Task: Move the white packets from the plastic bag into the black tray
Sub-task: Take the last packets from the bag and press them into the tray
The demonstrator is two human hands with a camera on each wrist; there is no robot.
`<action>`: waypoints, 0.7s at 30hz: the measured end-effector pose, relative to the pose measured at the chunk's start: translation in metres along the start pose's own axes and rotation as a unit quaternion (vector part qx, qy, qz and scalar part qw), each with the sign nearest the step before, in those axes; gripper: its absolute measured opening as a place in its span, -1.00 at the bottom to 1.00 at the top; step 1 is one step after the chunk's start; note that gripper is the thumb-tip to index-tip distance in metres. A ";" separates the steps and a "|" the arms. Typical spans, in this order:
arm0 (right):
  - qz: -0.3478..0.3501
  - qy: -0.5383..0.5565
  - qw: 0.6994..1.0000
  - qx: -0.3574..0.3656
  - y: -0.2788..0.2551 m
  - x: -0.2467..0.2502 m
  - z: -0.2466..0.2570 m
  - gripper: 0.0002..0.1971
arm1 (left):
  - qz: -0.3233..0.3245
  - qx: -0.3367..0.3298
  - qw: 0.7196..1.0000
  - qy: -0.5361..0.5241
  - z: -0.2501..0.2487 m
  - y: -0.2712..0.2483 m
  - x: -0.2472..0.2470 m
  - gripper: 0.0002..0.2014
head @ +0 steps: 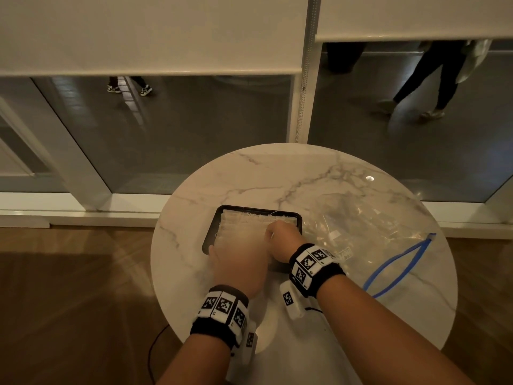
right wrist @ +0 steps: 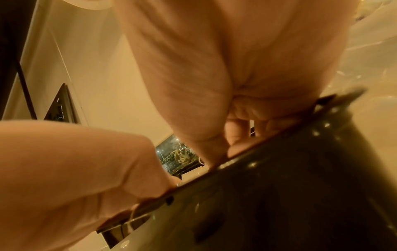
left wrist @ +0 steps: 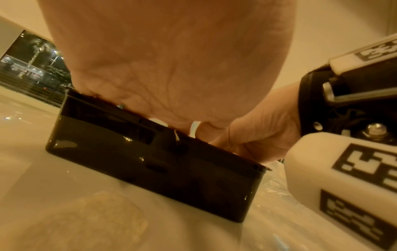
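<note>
The black tray (head: 258,209) sits at the middle of the round marble table (head: 277,173), filled with a row of white packets (head: 249,220). My left hand (head: 238,259) lies palm-down over the tray's near half and presses on the packets; its fingertips are hidden. My right hand (head: 280,234) is knuckles-up at the tray's right side, fingers (right wrist: 236,130) curled down among the packets behind the rim. In the left wrist view, a white packet edge (left wrist: 195,127) shows under my palm above the tray wall (left wrist: 150,161). The clear plastic bag (head: 369,226) lies flat to the right.
The bag's blue zip edge (head: 397,262) gapes toward the table's right rim. Bare marble lies behind and left of the tray. Beyond the table is a glass wall with people walking outside, with wood floor around and a black cable (head: 152,354) at lower left.
</note>
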State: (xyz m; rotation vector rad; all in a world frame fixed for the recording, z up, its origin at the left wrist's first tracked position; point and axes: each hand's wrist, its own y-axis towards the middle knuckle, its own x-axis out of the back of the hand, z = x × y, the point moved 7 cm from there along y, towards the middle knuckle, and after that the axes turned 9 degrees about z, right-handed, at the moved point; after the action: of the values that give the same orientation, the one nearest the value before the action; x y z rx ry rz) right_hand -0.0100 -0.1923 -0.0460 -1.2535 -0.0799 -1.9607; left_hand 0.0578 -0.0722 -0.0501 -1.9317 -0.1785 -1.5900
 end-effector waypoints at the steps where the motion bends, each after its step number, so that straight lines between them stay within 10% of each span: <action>1: -0.003 0.002 1.000 0.000 0.001 0.000 0.000 -0.86 | 0.000 0.001 1.000 -0.004 0.000 -0.001 0.000 -0.52; 21: -0.004 -0.002 0.999 -0.050 0.014 0.000 -0.005 -0.86 | -0.002 0.023 0.999 -0.023 -0.003 -0.002 0.000 -0.54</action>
State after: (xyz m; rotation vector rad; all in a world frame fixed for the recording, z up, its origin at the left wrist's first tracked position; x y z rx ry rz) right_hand -0.0044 -0.2038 -0.0531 -1.3230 0.0110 -1.9901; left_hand 0.0544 -0.0717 -0.0489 -1.9358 -0.2360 -1.5317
